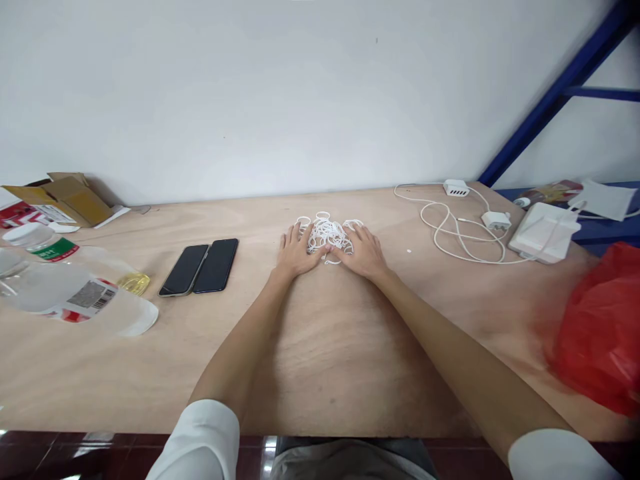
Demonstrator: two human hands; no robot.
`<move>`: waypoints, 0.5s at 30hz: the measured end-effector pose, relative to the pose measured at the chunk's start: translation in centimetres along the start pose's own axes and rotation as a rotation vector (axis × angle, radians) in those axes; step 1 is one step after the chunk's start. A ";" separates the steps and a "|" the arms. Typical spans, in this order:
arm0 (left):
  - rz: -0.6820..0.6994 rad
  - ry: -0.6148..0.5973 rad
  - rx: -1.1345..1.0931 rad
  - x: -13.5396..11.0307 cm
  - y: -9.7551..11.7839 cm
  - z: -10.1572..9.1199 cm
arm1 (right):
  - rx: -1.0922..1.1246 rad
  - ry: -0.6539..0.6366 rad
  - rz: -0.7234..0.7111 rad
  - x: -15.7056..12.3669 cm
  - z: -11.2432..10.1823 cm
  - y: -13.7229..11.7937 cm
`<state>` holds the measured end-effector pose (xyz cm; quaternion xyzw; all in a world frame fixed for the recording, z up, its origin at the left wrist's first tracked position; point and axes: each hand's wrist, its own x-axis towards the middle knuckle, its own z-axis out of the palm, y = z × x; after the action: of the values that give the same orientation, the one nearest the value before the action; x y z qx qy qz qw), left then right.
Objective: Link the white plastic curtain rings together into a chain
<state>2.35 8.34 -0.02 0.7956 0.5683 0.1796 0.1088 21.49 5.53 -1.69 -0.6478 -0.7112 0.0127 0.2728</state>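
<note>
A tangled pile of thin white cable (327, 232) lies on the wooden table (325, 347), near its far middle. My left hand (296, 252) rests flat at the pile's left side, fingers stretched out and touching the strands. My right hand (364, 251) lies flat at the pile's right side, fingers spread over the cable's edge. Neither hand has lifted anything.
Two black phones (201, 267) lie side by side left of my hands. Plastic bottles (75, 293) lie at the far left, by a cardboard box (65, 197). White chargers with cables (467, 220) and a white box (543, 232) sit right. A red plastic bag (600, 333) lies at the right edge.
</note>
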 end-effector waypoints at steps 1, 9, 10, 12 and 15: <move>0.003 0.015 -0.014 0.0 -0.1 0.1 | 0.042 0.046 -0.003 -0.2 -0.1 0.0; 0.023 0.238 -0.203 0.4 -0.7 0.2 | 0.071 0.052 -0.145 -5.2 -1.9 -3.5; 0.022 0.304 -0.245 0.3 -0.8 0.0 | 0.043 0.022 -0.159 -5.9 -2.1 -4.2; 0.018 0.424 -0.313 -0.3 -1.0 -0.4 | 0.007 -0.008 -0.150 -6.9 -2.4 -5.3; 0.001 0.499 -0.328 -2.4 -1.4 -1.0 | 0.022 -0.002 -0.134 -7.7 -2.8 -6.5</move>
<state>0.02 6.49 -0.02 0.6990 0.5404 0.4589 0.0929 16.75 -3.61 0.31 -0.5958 -0.7530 0.0030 0.2793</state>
